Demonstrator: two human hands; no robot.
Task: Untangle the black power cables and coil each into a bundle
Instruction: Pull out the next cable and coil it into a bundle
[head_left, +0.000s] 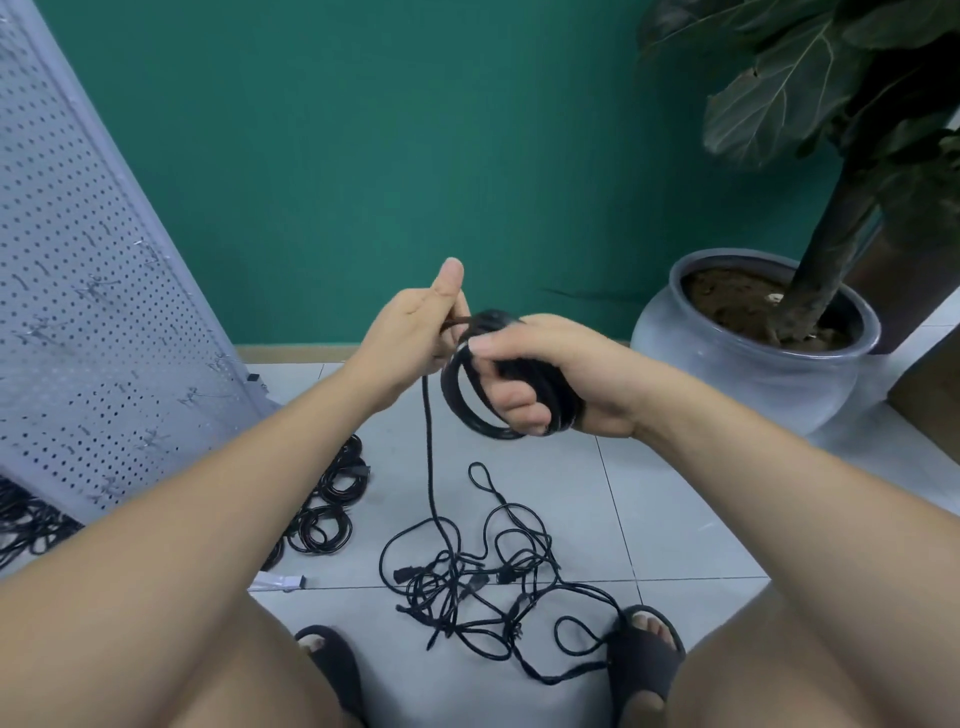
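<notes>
Black finished bundles (332, 499) lie below and to the left of the left hand (410, 338), which pinches the free strand (427, 457); that strand hangs down to the tangle (493, 587) on the floor beneath both hands. Just right of it, the right hand (582, 364) grips a part-wound coil (460, 400), curled through its loops. Judged step: coiling in progress; the next wrap calls for drawing slack up from the tangle and freeing any snag before laying it on the coil.
</notes>
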